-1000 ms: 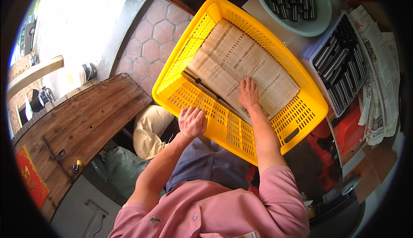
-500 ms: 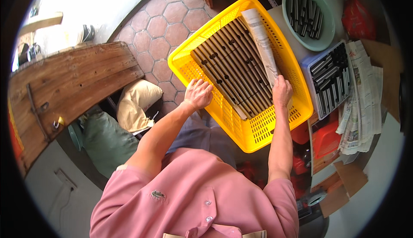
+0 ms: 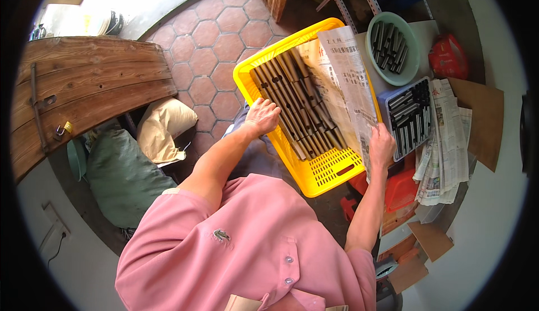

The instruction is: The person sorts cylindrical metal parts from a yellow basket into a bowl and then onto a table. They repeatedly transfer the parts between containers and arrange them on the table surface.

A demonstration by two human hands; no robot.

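Lifting newspaper sheet [image 3: 348,80] with right hand [image 3: 382,145]; left hand [image 3: 263,115] on yellow crate [image 3: 325,171].

The person wears a pink short-sleeved shirt [image 3: 241,243] of soft, slightly creased cloth. A small dark green emblem [image 3: 222,235] is stitched on the chest. 2 pale round buttons [image 3: 287,270] sit one below the other on the front placket, and the edge of a cream-coloured collar lining [image 3: 247,302] shows at the bottom. Both sleeves end above the elbow, leaving the forearms bare. The left hand [image 3: 263,114] and the right hand [image 3: 382,145] wear no gloves, rings or watch. Blue-grey trousers [image 3: 255,156] cover the legs.
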